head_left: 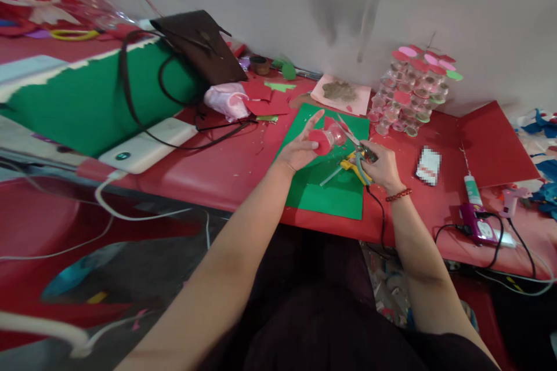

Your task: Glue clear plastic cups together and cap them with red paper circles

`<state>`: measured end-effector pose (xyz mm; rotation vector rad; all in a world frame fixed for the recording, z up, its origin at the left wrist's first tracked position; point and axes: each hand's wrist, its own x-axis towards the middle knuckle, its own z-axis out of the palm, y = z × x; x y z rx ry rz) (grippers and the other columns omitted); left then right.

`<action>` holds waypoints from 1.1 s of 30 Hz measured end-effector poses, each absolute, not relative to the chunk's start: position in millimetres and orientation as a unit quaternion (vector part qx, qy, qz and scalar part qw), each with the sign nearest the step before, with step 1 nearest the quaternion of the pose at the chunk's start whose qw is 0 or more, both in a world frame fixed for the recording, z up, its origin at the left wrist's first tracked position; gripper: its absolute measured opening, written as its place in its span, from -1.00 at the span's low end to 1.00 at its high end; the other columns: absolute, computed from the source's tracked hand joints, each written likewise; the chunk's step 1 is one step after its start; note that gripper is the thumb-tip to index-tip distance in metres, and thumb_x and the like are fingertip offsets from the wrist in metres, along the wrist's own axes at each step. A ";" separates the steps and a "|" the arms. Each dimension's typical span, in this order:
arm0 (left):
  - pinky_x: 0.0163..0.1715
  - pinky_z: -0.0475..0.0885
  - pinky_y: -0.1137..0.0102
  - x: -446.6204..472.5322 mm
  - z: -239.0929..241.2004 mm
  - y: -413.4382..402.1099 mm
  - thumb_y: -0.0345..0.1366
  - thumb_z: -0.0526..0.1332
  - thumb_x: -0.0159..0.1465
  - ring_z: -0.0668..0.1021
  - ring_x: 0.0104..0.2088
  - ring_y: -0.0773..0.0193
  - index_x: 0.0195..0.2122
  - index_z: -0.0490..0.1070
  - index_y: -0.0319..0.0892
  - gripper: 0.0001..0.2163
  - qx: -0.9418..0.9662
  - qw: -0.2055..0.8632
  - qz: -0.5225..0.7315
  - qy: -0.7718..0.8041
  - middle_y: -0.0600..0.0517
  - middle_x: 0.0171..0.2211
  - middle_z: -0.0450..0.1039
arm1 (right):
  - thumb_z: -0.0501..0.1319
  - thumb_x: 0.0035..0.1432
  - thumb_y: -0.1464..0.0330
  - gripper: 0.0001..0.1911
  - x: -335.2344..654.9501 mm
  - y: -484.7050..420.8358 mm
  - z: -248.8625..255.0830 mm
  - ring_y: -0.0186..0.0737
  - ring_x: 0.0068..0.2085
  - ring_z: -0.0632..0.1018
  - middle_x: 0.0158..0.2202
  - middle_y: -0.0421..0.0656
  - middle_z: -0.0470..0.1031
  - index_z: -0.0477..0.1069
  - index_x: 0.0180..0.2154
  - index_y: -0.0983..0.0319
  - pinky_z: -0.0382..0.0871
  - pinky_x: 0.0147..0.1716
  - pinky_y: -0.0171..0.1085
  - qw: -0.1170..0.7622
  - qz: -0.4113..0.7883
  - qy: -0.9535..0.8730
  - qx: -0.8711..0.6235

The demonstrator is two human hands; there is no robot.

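My left hand (301, 148) is closed around a small clear plastic piece (336, 134) with a red paper disc (319, 142) on its near end. More red paper shows at its far end. In my right hand (380, 165) is a pair of scissors (353, 138), the blades pointing up and left against the far end of the plastic piece. Below them a yellow glue gun (354, 165) with a clear glue stick lies on a green sheet (324, 200). Whether the blades are cutting, I cannot tell.
Stacked clear plastic pieces with coloured discs (407, 95) stand at the back right. A phone (429, 165), purple power strip (478, 225) and pink glue gun (513, 202) lie right. A dark bag (202, 46) and white power bank (148, 145) are left; cables hang over the edge.
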<state>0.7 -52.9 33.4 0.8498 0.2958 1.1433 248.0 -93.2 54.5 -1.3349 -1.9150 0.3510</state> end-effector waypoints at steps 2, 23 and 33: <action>-0.07 0.51 0.34 1.1 33.8 -53.2 -0.42 0.50 -0.04 0.61 -0.24 0.29 0.51 0.01 0.05 0.10 0.389 0.749 0.521 0.126 0.13 -0.32 0.56 | 0.40 0.08 0.05 -0.50 248.3 -93.1 54.0 -0.12 -0.29 0.60 -0.21 -0.07 0.70 0.66 -0.03 0.20 0.49 -0.23 -0.17 0.381 0.141 -0.749 -0.524; -0.16 0.44 0.36 -4.4 27.9 -47.5 -0.37 0.52 -0.03 0.59 -0.30 0.25 0.51 0.03 0.00 0.09 0.410 0.733 0.533 0.106 0.13 -0.39 0.53 | 0.37 0.12 0.04 -0.54 251.7 -96.3 59.6 -0.25 -0.38 0.51 -0.36 -0.16 0.61 0.67 -0.12 0.27 0.30 -0.36 -0.31 0.373 0.197 -0.753 -0.505; -0.03 0.50 0.31 -3.9 28.5 -48.5 -0.44 0.45 0.06 0.64 -0.29 0.24 0.48 0.11 0.03 -0.05 0.369 0.736 0.549 0.143 0.14 -0.36 0.55 | 0.31 0.18 -0.03 -0.56 248.0 -97.0 59.5 -0.32 -0.44 0.39 -0.49 -0.24 0.42 0.58 -0.31 0.24 0.17 -0.44 -0.34 0.372 0.225 -0.747 -0.504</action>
